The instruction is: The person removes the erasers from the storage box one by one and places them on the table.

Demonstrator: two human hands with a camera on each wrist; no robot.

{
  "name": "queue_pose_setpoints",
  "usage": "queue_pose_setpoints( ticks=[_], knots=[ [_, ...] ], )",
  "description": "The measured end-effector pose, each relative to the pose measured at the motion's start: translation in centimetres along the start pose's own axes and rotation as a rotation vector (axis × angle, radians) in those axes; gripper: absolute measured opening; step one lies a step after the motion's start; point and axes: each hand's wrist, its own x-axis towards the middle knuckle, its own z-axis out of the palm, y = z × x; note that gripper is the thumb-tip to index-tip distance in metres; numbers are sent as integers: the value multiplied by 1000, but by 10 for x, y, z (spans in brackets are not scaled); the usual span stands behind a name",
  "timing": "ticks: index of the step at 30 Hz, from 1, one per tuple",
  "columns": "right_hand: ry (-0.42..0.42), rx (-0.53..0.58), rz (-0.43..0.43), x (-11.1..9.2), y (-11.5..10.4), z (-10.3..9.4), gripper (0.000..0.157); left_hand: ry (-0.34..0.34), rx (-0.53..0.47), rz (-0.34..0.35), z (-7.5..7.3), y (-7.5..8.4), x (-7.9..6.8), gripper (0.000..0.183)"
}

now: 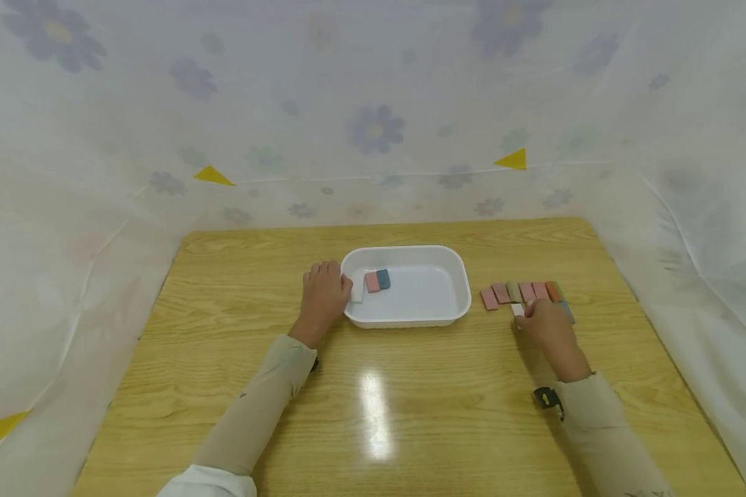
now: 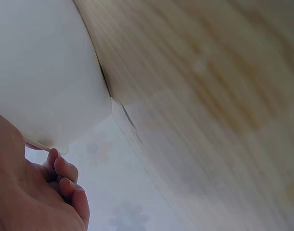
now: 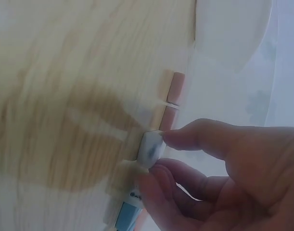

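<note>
A white plastic tray [image 1: 410,322] stands on the table, and my left hand [image 1: 323,297] grips its left rim, thumb over the edge. Inside the tray, at its left end, lie a white block [image 1: 357,291], a pink block [image 1: 372,282] and a teal block [image 1: 383,279]. To the right of the tray, my right hand [image 1: 550,333] pinches a small white block [image 3: 150,148] between thumb and fingers, close over the table. Just beyond that hand runs a row of small rectangular blocks: several pink blocks [image 1: 488,299], a beige one [image 1: 513,292], an orange one [image 1: 554,291] and a blue one [image 1: 566,312], partly hidden.
The wood-grain table [image 1: 410,400] is bounded behind and at both sides by pale flowered sheeting [image 1: 373,83]. Yellow triangles [image 1: 513,159] mark the sheeting. A dark wrist strap [image 1: 546,397] shows at the right cuff.
</note>
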Motion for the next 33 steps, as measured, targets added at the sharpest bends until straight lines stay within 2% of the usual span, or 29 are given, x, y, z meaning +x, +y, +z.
queue_pose_setpoints(
  ticks=[7,11,15,19,21,27,33],
  knots=[
    [-1,-12,5,2,1,3,25,-5,4,-5,-1,0,0,25],
    [30,26,-35,5,-8,-3,23,-7,-2,0,-1,0,-1,25],
    [60,67,-80,6,-31,-11,23,-8,-5,-1,-1,0,-1,26],
    [46,107,-82,8,-63,-15,30,-12,-20,-6,-2,1,-1,25],
    [28,133,-98,12,-79,-14,28,-13,-29,-8,-2,1,-1,24],
    [-13,195,-194,28,-114,2,23,-9,-35,-6,-1,0,-1,24],
    [-68,200,-228,46,-138,28,20,-6,-28,3,0,-2,1,24]
  ],
)
